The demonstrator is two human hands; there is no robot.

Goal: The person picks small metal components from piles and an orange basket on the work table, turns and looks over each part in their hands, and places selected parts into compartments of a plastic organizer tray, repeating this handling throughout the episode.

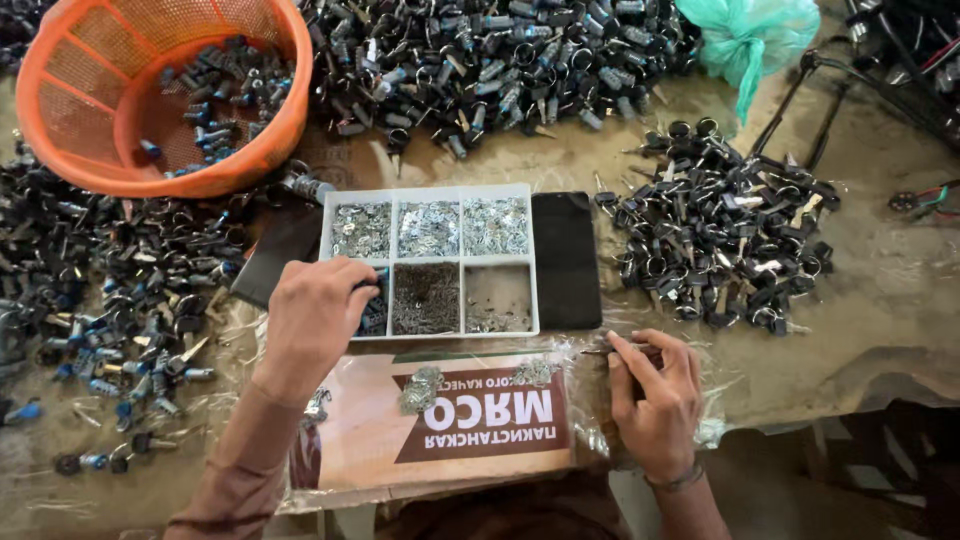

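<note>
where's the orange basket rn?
In the head view the orange basket sits at the top left, tilted, with small blue-and-black parts inside, up and left of the white compartment tray and the left hand.

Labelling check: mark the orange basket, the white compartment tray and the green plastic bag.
orange basket [85, 75], head view, on its inner mesh wall.
white compartment tray [392, 258], head view, on a divider.
green plastic bag [745, 35], head view, on its bunched middle.

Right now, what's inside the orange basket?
The orange basket holds a small heap of dark and blue lock parts. Its near wall covers whatever lies low at the front.
</note>
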